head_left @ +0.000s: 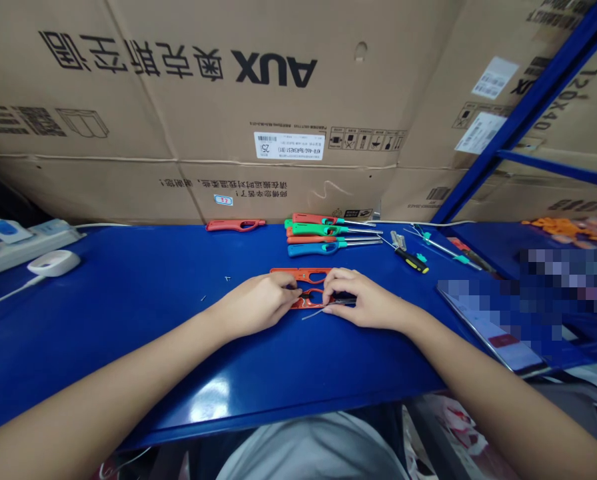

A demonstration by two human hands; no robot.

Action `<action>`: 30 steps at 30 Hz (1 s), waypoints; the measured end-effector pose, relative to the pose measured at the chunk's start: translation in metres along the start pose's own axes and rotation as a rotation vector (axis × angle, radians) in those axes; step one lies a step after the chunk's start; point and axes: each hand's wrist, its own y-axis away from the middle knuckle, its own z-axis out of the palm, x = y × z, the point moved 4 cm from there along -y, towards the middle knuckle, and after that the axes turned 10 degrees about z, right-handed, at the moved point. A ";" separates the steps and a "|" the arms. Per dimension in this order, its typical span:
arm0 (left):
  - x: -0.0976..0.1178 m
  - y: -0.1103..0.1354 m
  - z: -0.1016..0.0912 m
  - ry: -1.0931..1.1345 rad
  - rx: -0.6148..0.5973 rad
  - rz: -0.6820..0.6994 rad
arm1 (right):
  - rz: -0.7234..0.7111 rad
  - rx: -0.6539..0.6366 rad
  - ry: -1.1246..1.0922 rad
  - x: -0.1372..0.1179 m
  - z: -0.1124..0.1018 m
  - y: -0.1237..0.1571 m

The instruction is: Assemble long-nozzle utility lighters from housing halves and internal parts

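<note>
Two orange halves of an opened long-nosed lighter casing lie on the blue table in front of me. The upper casing half (pixel 298 272) rests just beyond the lower casing half (pixel 316 293), which has small parts and a thin wire inside. My left hand (pixel 258 303) is closed over the left ends, its fingertips pinched at a small dark part in the lower half; what they grip is mostly hidden. My right hand (pixel 356 298) curls around the lower half's right end, near a metal barrel. A thin pale strand (pixel 311 315) sticks out toward me below the right fingertips.
Beyond my hands lie several assembled lighters (pixel 313 249) and a red lighter handle (pixel 234 226). A screwdriver (pixel 411 261) is to their right, a tablet or phone (pixel 493 327) nearer me. Small screws (pixel 227 278), a white charger (pixel 53 263) and a power strip (pixel 28 247) are left.
</note>
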 end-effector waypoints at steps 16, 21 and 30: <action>-0.012 0.001 0.006 -0.064 -0.017 0.052 | -0.034 0.208 0.126 -0.006 0.005 -0.005; -0.014 0.002 0.014 0.036 0.049 0.001 | -0.002 0.241 0.164 -0.002 0.006 -0.008; -0.015 0.000 0.020 0.117 0.122 0.001 | -0.064 0.239 0.132 -0.004 0.011 -0.013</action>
